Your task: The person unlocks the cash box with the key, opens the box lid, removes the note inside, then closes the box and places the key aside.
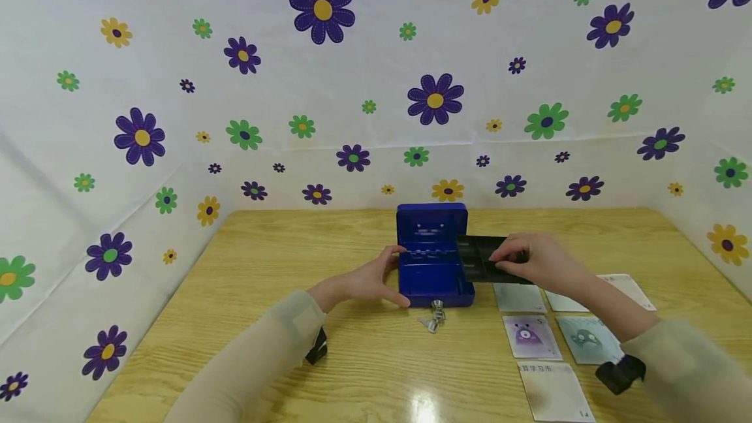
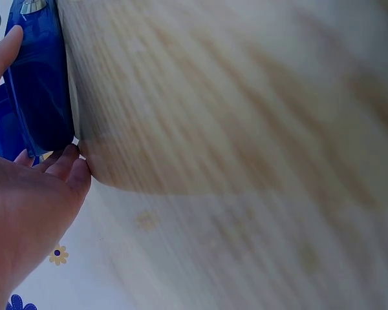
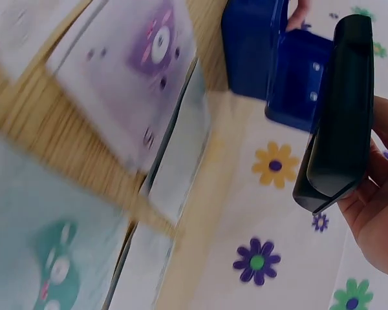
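Observation:
A blue metal cash box [image 1: 430,281] stands on the table with its lid raised at the back; its inside shows bare blue metal. My left hand [image 1: 369,277] holds the box at its left side, thumb at the front corner and fingers toward the back, as the left wrist view also shows on the blue wall [image 2: 42,84]. A black compartment tray [image 1: 476,260] is pinched in my right hand [image 1: 543,260], tilted, just right of the box and above the table. In the right wrist view the tray's underside [image 3: 343,110] faces the camera. Keys [image 1: 433,324] hang at the box's front lock.
Several square cards or booklets lie in rows at the right, among them one with a purple monster [image 1: 531,337] and one with a teal monster [image 1: 586,339]. A pale card [image 1: 555,390] lies nearest. Flower-printed cloth [image 1: 364,83] surrounds the wooden table [image 1: 282,253].

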